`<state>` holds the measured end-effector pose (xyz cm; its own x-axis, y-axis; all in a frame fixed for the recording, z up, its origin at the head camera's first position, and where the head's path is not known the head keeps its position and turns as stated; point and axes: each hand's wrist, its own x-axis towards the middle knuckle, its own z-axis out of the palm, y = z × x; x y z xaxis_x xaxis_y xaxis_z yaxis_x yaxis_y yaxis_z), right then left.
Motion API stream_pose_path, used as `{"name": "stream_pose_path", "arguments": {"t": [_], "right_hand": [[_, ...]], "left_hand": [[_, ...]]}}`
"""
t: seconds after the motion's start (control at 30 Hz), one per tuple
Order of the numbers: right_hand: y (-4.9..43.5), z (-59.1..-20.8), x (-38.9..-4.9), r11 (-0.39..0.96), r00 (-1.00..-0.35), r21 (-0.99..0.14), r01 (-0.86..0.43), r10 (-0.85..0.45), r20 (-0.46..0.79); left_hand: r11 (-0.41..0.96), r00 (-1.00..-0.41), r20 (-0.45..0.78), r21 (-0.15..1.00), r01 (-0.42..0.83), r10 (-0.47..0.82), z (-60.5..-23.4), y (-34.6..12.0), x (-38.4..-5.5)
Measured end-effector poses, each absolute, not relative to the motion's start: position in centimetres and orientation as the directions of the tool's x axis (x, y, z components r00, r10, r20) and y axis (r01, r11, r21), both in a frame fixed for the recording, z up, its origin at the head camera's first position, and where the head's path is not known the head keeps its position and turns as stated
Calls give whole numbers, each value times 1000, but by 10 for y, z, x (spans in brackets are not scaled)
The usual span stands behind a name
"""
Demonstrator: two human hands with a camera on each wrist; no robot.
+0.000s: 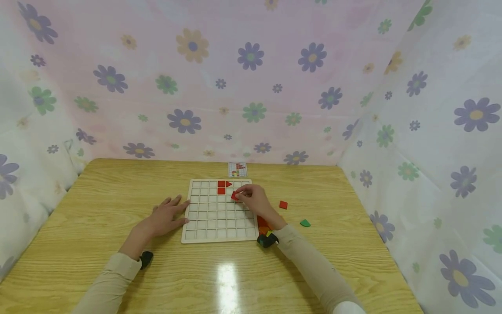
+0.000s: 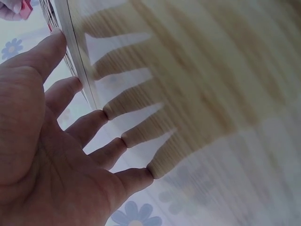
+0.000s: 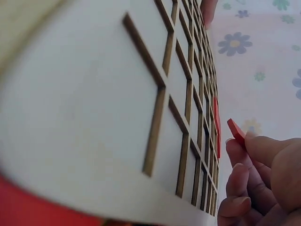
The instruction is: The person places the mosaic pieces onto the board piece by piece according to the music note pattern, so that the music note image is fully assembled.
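A pale wooden grid board [image 1: 211, 222] lies on the table. Near its top edge sit two red square tiles, an upper square [image 1: 221, 184] and a lower square [image 1: 221, 191], with a red pointed tile [image 1: 228, 184] to the right of the upper one. My right hand [image 1: 255, 200] pinches another red tile [image 1: 234, 196] between thumb and finger, over the board's upper right part. In the right wrist view this tile [image 3: 236, 131] is tilted and apart from the grid. My left hand [image 1: 166, 216] is spread flat, thumb and fingertips at the board's left edge.
A small pattern card [image 1: 237, 169] lies behind the board. To the right are a loose red square [image 1: 283, 205] and a green quarter-round piece [image 1: 305, 223]. Red, orange and yellow pieces [image 1: 262, 224] lie partly hidden under the right wrist. Flowered cloth [image 1: 251, 87] encloses the table's back and sides.
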<state>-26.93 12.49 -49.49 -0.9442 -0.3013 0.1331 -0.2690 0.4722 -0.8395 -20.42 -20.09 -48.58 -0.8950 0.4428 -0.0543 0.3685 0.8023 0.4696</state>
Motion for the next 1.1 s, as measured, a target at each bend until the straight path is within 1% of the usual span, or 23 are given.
{"name": "stream_pose_path", "arguments": {"t": [0.4, 0.77, 0.97, 1.1], "right_hand": [[111, -493, -292, 536, -948, -792, -292, -275, 163], [108, -499, -302, 576, -945, -765, -287, -302, 127], [106, -499, -303, 614, -950, -740, -273, -293, 107], [105, -499, -303, 618, -958, -747, -245, -274, 87]], "left_hand": [[800, -895, -55, 476, 365, 442, -484, -201, -202], [801, -895, -61, 477, 362, 441, -482, -199, -200], [801, -897, -60, 479, 358, 437, -482, -199, -200], [799, -898, -50, 480, 363, 438, -482, -200, -200]]}}
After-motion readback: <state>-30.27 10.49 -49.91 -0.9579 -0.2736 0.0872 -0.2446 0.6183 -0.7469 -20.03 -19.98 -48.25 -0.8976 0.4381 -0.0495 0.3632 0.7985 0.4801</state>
